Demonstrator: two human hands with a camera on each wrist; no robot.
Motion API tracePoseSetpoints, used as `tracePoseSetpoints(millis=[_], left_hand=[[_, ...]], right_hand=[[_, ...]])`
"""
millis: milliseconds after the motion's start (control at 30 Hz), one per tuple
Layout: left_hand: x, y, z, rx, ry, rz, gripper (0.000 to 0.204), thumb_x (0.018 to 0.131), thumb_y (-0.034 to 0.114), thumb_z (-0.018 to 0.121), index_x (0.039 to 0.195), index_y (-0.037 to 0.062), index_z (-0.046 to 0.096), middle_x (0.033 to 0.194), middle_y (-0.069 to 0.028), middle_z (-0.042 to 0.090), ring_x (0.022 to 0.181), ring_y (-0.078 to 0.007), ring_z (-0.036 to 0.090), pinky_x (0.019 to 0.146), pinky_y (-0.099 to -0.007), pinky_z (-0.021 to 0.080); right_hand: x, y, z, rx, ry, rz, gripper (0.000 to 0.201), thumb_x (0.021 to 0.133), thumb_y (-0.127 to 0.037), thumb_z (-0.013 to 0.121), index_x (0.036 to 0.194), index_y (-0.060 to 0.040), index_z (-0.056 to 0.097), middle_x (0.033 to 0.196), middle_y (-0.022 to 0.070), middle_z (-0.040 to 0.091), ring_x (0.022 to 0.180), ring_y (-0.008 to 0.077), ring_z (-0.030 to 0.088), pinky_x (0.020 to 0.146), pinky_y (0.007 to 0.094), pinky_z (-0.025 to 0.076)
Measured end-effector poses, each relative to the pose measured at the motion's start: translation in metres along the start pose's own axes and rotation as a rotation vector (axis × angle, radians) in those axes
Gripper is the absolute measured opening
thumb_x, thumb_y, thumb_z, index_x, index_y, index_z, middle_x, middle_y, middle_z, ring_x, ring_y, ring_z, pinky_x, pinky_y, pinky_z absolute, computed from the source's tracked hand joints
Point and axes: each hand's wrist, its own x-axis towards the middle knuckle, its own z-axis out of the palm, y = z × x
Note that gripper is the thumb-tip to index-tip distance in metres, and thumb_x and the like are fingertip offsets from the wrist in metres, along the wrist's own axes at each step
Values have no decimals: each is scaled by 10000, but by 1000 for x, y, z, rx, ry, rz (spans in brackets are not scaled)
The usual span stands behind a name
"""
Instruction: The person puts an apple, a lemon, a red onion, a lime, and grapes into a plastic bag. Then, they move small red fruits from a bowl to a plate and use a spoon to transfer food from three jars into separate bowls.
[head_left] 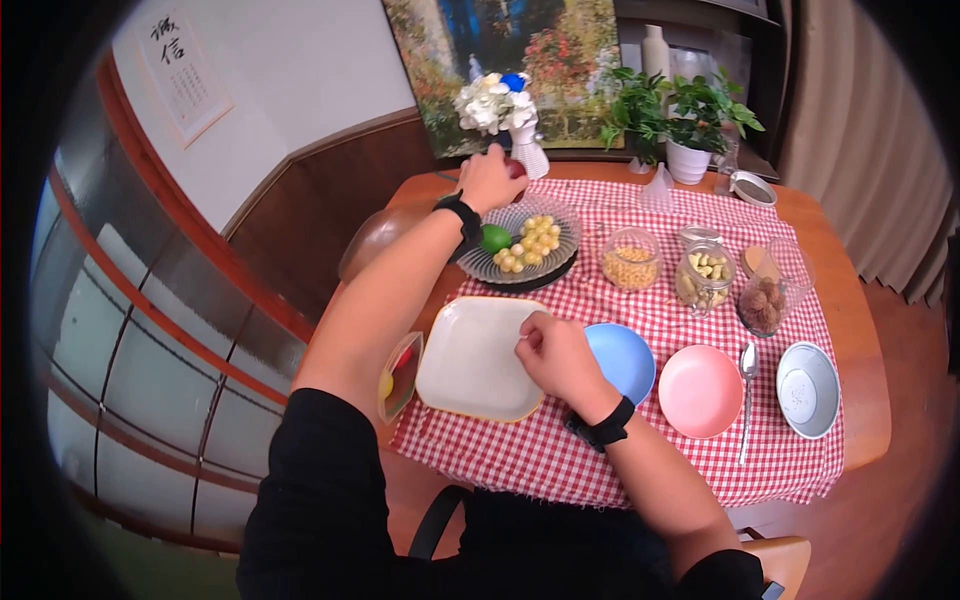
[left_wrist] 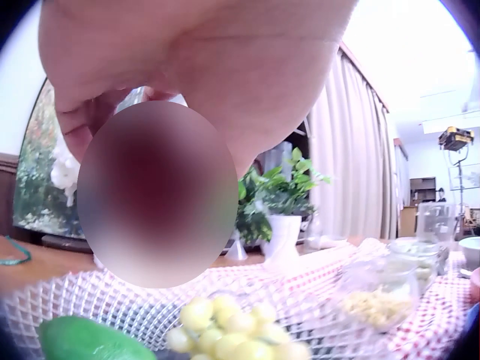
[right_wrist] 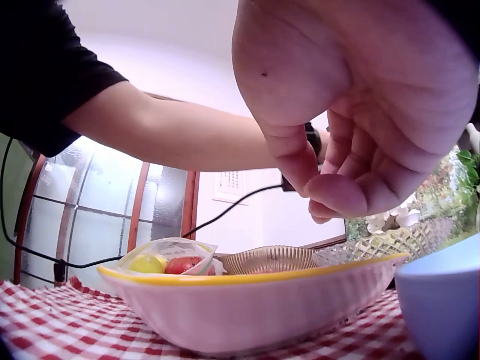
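Note:
My left hand (head_left: 487, 182) grips a dark red round fruit (head_left: 516, 170) over the far side of a ribbed glass bowl (head_left: 568, 238). A blur covers the fruit in the left wrist view. In the bowl lie a green fruit (left_wrist: 94, 341) and a bunch of pale yellow-green grapes (head_left: 530, 245). My right hand (head_left: 565, 360) hovers over the right side of a white dish with a yellow rim (head_left: 470, 360). Its fingers are loosely curled in the right wrist view, the thumb near the fingertips, with nothing seen between them.
Left of the white dish stands a clear container (head_left: 402, 380) with red and yellow fruit. Blue (head_left: 625, 365) and pink (head_left: 700, 390) bowls, a spoon (head_left: 748, 400) and a grey bowl (head_left: 808, 390) line the right. Behind are several jars, including one of walnuts (head_left: 765, 303). A flower vase (head_left: 528, 150) stands beyond.

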Motion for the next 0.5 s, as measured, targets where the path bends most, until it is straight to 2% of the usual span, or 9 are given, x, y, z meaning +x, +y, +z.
tracePoseSetpoints(millis=[100, 167, 233, 300, 333, 367, 433, 467, 500], left_hand=[[-28, 24, -54, -146, -63, -16, 653, 819, 456, 824, 1178, -35, 584, 1076, -286, 704, 1035, -411, 700, 899, -468, 557], [-60, 30, -76, -166, 71, 50, 630, 843, 444, 818, 1168, -39, 577, 1075, -276, 680, 1032, -389, 678, 895, -452, 545], [-105, 35, -98, -251, 125, 37, 595, 862, 434, 812, 1134, -36, 566, 1045, -248, 646, 989, -358, 648, 876, -438, 528], [-153, 34, -109, -294, 132, 46, 535, 887, 410, 799, 1076, -23, 547, 1000, -216, 617, 935, -322, 629, 826, -428, 510], [-175, 30, -106, -288, 144, 35, 522, 895, 406, 796, 1060, -21, 546, 972, -209, 614, 907, -313, 631, 799, -411, 508], [-199, 33, -108, -314, 93, -32, 520, 900, 405, 797, 1050, -23, 542, 939, -195, 618, 855, -298, 635, 762, -397, 508], [-241, 32, -98, -354, 71, -100, 526, 922, 413, 779, 1069, -36, 549, 934, -207, 663, 840, -284, 668, 745, -403, 526], [-258, 32, -91, -393, 25, -185, 527, 933, 420, 764, 1083, -42, 559, 954, -213, 678, 858, -287, 685, 761, -400, 534], [-273, 31, -81, -433, -21, -269, 529, 945, 426, 749, 1097, -47, 569, 975, -219, 694, 876, -290, 701, 776, -398, 542]], right_hand=[[3, 1, -2, -16, 5, -2, 183, 854, -88, 708, 975, 47, 687, 802, 173, 742, 727, 280, 753, 687, 373, 597], [2, -4, -5, 47, 11, 34, 222, 838, -99, 707, 990, 61, 680, 802, 213, 719, 760, 367, 733, 710, 433, 584], [2, -7, -10, 63, -46, 61, 307, 827, -128, 750, 1055, 60, 667, 866, 198, 722, 765, 348, 725, 720, 427, 582], [4, -12, -13, 58, 3, -34, 402, 805, -153, 795, 1112, 61, 648, 943, 186, 711, 771, 324, 704, 734, 415, 585], [5, -15, -15, 66, -50, 9, 526, 773, -168, 842, 1192, 51, 612, 1053, 197, 681, 898, 329, 685, 813, 414, 580], [6, -14, -14, 65, -60, -1, 526, 773, -168, 842, 1192, 51, 612, 1053, 197, 681, 898, 329, 685, 813, 414, 580], [4, -9, -8, -22, 49, -219, 618, 752, -185, 874, 1258, 34, 594, 1110, 177, 655, 944, 268, 674, 741, 368, 588], [2, -16, -9, 9, 12, -212, 656, 717, -177, 890, 1265, 20, 589, 1159, 195, 648, 1029, 317, 650, 851, 396, 573], [-1, -20, -10, 6, 1, -223, 656, 717, -177, 890, 1265, 20, 589, 1159, 195, 648, 1029, 317, 650, 851, 396, 573]])
